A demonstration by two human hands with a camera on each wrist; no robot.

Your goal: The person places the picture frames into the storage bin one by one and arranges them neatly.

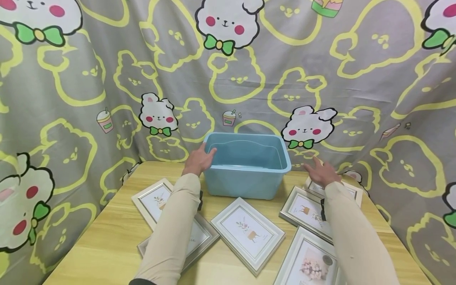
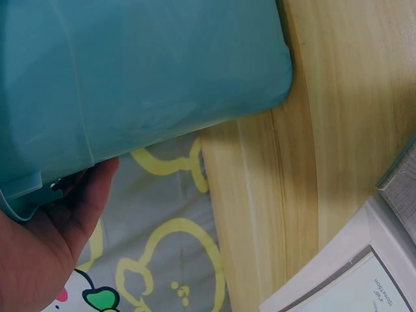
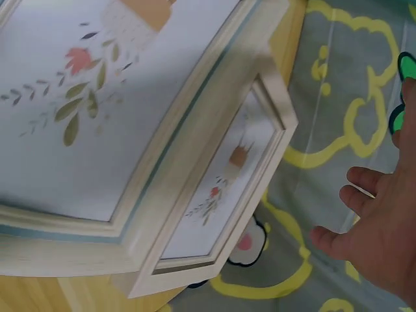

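Observation:
A blue plastic bin [image 1: 244, 184] stands upright at the table's far edge, its inside bare where it shows. My left hand [image 1: 199, 159] grips its left rim; in the left wrist view the fingers of that hand [image 2: 49, 250] curl under the rim of the bin [image 2: 149, 65]. To the right of the bin and apart from it, my right hand [image 1: 323, 173] hovers over picture frames with its fingers spread and nothing held. The right wrist view has this hand [image 3: 383, 221] beside a cream picture frame [image 3: 149, 227], not touching it.
Several picture frames lie around the bin: a white one [image 1: 248, 233] in front, a cream one [image 1: 151, 200] and a grey-brown one [image 1: 204, 241] at left, others at right, including one with a pink flower picture [image 1: 310, 263]. A patterned curtain [image 1: 246, 87] hangs behind the table [image 1: 96, 241].

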